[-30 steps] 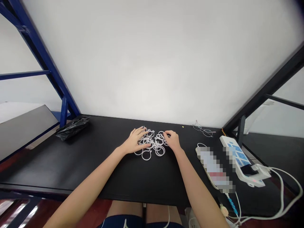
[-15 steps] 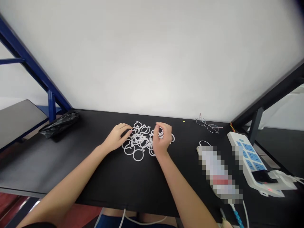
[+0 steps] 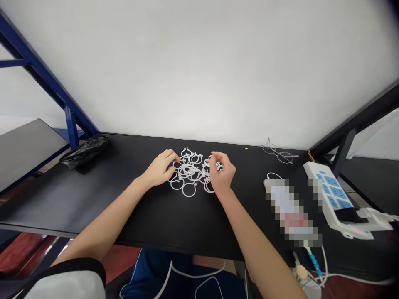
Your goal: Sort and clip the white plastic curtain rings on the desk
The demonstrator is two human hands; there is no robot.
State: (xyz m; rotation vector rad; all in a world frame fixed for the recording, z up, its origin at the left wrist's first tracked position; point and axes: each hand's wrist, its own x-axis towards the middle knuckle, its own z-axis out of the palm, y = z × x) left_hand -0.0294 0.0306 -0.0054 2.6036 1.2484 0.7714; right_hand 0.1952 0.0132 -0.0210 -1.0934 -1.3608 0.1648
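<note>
A loose pile of thin white open rings (image 3: 189,190), each with small knobbed ends, lies on the black tabletop (image 3: 168,220) between my hands. At the pile's left edge is my left hand (image 3: 160,168), its thumb and fingers curved and apart beside the nearest rings. My right hand (image 3: 223,172) is at the right side of the pile, with fingers curled over and thumb drawn close to the index finger. White rings show within the curl of that hand. How many rings it grips is hidden by the fingers.
To the right are eyeglasses (image 3: 277,153), a blurred-out phone (image 3: 291,211) on a cable and a white power strip (image 3: 330,195) with plugs. A crumpled black plastic bag (image 3: 85,151) lies at left. Behind rises a white wall (image 3: 199,74), with a blue frame (image 3: 40,74) to its left.
The view has shifted, so the table sits higher in the picture. Both hands stay at the pile with nearly the same pose. A ring edge that stuck out right of my right hand no longer shows.
</note>
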